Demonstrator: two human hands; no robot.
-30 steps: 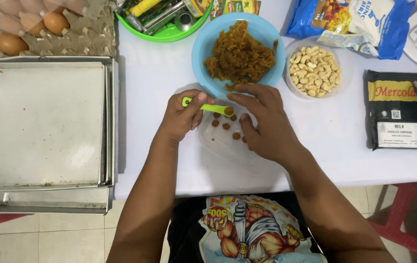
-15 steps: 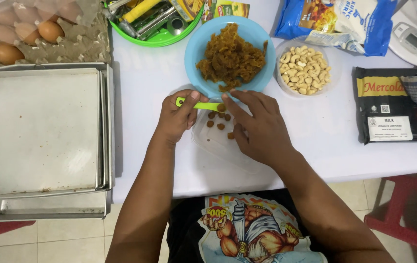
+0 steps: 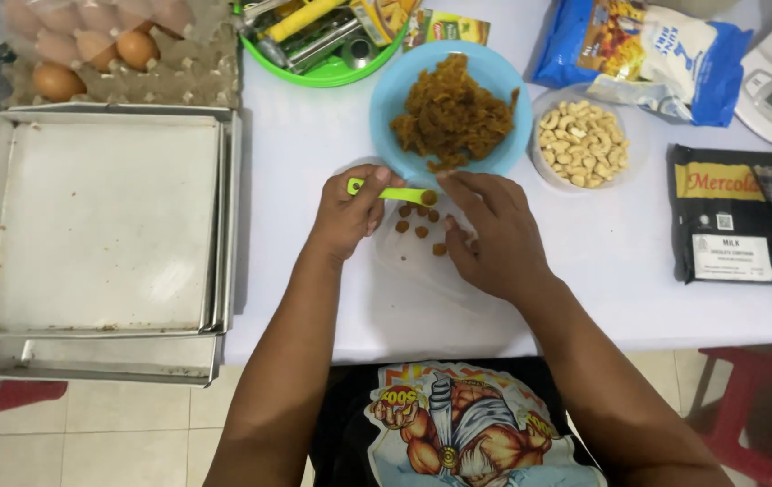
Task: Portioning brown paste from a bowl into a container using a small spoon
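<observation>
My left hand [image 3: 347, 215] pinches a green spoon [image 3: 392, 192] tight, its bowl at the blue bowl [image 3: 494, 77]'s rim. My right hand [image 3: 492, 236], fingers loosely curled and empty, rests over small brown balls [image 3: 420, 231] on a clear lid [image 3: 404, 261].

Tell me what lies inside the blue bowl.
The blue bowl holds a heap of brown shredded filling. The bottom under the heap is covered, and the right hand hides a little of the near rim.

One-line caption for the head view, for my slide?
Left hand holds a green spoon beside small brown balls; right hand shapes one.
</observation>
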